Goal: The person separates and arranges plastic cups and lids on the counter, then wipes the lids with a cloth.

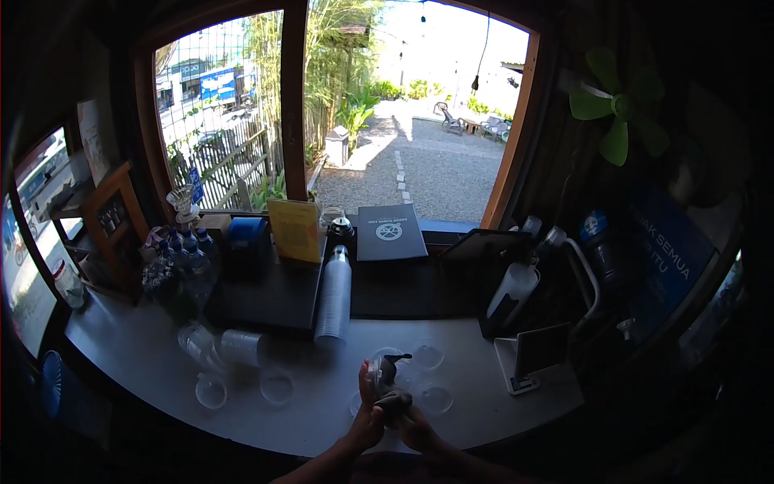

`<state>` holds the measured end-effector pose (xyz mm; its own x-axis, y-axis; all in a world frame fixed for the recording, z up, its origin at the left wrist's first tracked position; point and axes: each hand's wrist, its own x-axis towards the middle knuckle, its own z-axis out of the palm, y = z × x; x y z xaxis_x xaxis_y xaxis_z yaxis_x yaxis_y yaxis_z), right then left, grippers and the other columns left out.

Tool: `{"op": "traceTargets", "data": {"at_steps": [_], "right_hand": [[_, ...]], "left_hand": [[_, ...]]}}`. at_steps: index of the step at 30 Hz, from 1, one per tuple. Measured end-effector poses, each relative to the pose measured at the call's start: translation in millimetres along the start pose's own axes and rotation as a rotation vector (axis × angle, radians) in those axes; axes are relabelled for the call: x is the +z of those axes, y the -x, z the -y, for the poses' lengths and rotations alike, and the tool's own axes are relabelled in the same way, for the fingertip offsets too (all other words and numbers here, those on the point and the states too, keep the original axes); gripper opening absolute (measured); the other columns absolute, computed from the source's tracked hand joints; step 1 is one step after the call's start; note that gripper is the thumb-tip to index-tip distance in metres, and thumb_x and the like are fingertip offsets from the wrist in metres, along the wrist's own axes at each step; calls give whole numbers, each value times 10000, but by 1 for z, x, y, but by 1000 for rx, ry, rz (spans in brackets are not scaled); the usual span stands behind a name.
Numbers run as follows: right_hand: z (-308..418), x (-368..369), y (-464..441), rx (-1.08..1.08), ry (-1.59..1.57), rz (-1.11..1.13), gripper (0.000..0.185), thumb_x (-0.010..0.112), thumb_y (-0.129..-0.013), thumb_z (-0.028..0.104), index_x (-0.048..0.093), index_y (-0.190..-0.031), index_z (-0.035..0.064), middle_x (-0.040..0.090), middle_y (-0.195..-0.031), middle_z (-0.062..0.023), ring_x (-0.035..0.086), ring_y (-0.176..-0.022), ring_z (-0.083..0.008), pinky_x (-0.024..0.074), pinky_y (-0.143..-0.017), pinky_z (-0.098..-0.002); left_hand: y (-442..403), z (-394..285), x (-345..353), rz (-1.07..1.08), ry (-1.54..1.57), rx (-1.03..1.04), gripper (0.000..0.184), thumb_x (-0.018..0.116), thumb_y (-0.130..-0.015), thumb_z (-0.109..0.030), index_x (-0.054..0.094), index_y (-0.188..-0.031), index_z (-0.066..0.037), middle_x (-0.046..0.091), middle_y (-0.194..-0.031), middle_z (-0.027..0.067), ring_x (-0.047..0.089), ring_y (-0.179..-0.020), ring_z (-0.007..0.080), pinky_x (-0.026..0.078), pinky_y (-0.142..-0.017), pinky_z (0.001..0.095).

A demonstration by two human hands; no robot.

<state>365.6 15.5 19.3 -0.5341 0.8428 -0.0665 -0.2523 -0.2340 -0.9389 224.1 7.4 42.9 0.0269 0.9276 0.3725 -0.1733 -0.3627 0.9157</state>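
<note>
Close to the counter's front edge, my left hand (369,415) is closed around a clear plastic cup (374,368), its fingers up along the cup's left side. A dark grey cloth (393,398) is bunched against the cup, and one end of it sticks up at the rim. My right hand (415,429) grips this cloth from the right; its fingertips are partly hidden. Around my hands stand clear cups, among them one behind (427,356) and one to the right (437,399).
More clear cups lie left on the grey counter (322,411), including a cup on its side (242,347). A long cup stack (333,298) leans behind my hands. Several bottles (189,258) stand at left, a tablet stand (520,363) at right, and a black menu (391,232) by the window.
</note>
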Motion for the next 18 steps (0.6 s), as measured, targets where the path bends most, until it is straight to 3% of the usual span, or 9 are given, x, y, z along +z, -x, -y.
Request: {"op": "traceTargets", "data": {"at_steps": [2, 5, 6, 9, 10, 13, 17, 18], "right_hand": [[14, 18, 4, -13, 131, -23, 363, 469, -1077, 298, 554, -1303, 27, 585, -1213, -49, 533, -1135, -135, 413, -995, -292], [0, 7, -6, -11, -51, 68, 413, 441, -1087, 307, 498, -1388, 30, 567, -1260, -53, 531, -1157, -143, 415, -1008, -301], [0, 16, -11, -48, -196, -10, 452, 415, -1095, 315, 442, -1438, 23, 546, -1306, -64, 529, -1183, -156, 426, -1014, -311], [17, 20, -8, -19, -163, -181, 449, 393, -1096, 348, 436, -1402, 23, 565, -1271, -81, 570, -1137, -172, 447, -999, -330], [15, 12, -7, 18, -148, -162, 388, 416, -1095, 279, 458, -1381, 21, 566, -1244, -64, 559, -1124, -153, 451, -976, -309], [16, 6, -2, -33, -23, -142, 352, 445, -1086, 227, 469, -1371, 21, 559, -1235, -45, 550, -1100, -120, 456, -940, -293], [3, -15, -1, -38, 156, 20, 313, 473, -1078, 259, 584, -1247, 19, 605, -1096, -14, 573, -995, -93, 470, -881, -296], [-1, -24, -1, -9, 108, 24, 330, 484, -1074, 278, 592, -1245, 17, 611, -1100, -11, 565, -1000, -86, 462, -878, -278]], "left_hand": [[-6, -6, -1, -42, -28, -8, 956, 255, -950, -737, -25, -1558, -55, 7, -1646, 218, 87, -1528, 391, 151, -1211, 485], [-1, -4, 4, -35, -276, 144, 752, 220, -1015, -639, 253, -1513, -77, 171, -1621, 227, 132, -1522, 395, 162, -1212, 499], [1, -3, 5, -33, -360, 192, 710, 208, -1037, -607, 346, -1497, -84, 226, -1612, 230, 147, -1520, 396, 166, -1212, 504], [-5, 4, -1, -23, -430, 233, 588, 216, -1073, -498, 410, -1433, -76, 255, -1598, 241, 148, -1519, 409, 146, -1210, 526], [-8, 3, -5, -12, -325, 221, 459, 303, -1083, -421, 411, -1410, -117, 219, -1609, 234, 146, -1522, 397, 138, -1207, 550], [-15, 1, -5, -104, -33, 67, 378, 433, -1062, -280, 376, -1409, -140, 169, -1612, 245, 179, -1504, 429, 209, -1194, 534], [-20, -3, -15, -48, 114, 93, 413, 523, -1027, -286, 332, -1373, -168, 165, -1591, 255, 194, -1487, 426, 245, -1166, 574], [-22, 0, -24, -34, 218, -18, 446, 560, -1010, -337, 353, -1362, -157, 247, -1547, 249, 273, -1449, 409, 277, -1157, 555]]}}
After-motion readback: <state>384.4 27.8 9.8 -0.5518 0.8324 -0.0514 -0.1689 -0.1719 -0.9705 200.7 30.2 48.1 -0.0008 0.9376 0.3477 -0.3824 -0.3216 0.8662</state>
